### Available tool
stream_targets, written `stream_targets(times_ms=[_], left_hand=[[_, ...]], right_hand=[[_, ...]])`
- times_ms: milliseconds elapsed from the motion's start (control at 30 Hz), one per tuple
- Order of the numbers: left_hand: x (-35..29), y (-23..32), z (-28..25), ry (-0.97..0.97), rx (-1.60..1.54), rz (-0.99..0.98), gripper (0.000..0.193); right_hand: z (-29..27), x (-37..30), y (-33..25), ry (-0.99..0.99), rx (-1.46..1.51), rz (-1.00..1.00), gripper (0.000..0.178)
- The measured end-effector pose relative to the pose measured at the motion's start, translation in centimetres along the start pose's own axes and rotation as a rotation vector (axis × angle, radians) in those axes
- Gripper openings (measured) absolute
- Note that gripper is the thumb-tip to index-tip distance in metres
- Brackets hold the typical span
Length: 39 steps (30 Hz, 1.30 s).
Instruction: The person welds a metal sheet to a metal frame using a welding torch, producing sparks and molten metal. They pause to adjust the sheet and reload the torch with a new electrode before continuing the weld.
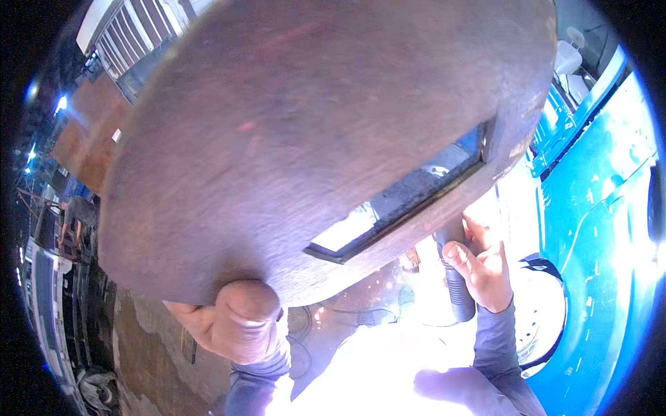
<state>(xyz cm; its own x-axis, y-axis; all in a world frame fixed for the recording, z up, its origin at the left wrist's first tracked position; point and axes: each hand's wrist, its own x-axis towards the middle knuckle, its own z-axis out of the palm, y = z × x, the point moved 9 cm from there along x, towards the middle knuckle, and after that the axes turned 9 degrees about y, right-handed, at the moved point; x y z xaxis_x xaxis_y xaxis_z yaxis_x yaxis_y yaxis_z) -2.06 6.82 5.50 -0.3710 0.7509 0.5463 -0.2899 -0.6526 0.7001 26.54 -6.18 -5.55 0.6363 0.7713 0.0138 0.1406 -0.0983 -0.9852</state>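
A large, scuffed brown-grey welding shield (298,132) fills the upper middle of the view, with a dark rectangular viewing window (409,197) near its lower right edge. My left hand (239,319) grips the shield at its lower left edge, the thumb pressed on its face. Below the window, my right hand (484,269) is wrapped around the black ribbed handle of a welding torch (456,281). The torch's tip and the spot it points at are hidden behind the shield. Small sparks (319,312) scatter beneath the shield, and strong glare washes out the area by my right hand.
Blue vehicle bodywork (603,229) curves along the right side, with a white wheel (544,319) by my right forearm. Dark cables (298,322) lie on the stained floor (149,347). At far left are a rusty brown panel (97,132) and vehicle parts.
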Motion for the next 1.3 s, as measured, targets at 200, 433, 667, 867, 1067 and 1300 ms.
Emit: stream_targets(times_ms=[200, 433, 667, 867, 1067, 1300], left_hand=[[4.1, 1.5, -1.4, -0.010, -0.129, 0.189, 0.056], [5.3, 1.8, -5.2, 0.411, -0.089, 0.300, 0.046], [3.7, 2.4, -3.6, 0.506, -0.014, 0.286, 0.045], [1.9, 1.9, -5.5, 0.328, 0.235, 0.252, 0.043], [-0.5, 0.8, -2.0, 0.060, 0.169, 0.089, 0.063], [-1.2, 0.7, -1.0, 0.127, 0.096, 0.015, 0.079]], right_hand=[[1.0, 0.9, -2.4, -0.073, 0.134, -0.169, 0.079], [1.5, 1.0, -1.3, -0.092, 0.225, -0.029, 0.079], [1.5, 1.3, -1.1, -0.084, 0.208, -0.081, 0.076], [1.3, 1.3, -1.4, -0.081, 0.059, -0.093, 0.077], [0.0, 1.2, 0.5, -0.045, 0.027, -0.111, 0.076], [0.0, 0.8, 0.6, -0.053, 0.078, -0.092, 0.076]])
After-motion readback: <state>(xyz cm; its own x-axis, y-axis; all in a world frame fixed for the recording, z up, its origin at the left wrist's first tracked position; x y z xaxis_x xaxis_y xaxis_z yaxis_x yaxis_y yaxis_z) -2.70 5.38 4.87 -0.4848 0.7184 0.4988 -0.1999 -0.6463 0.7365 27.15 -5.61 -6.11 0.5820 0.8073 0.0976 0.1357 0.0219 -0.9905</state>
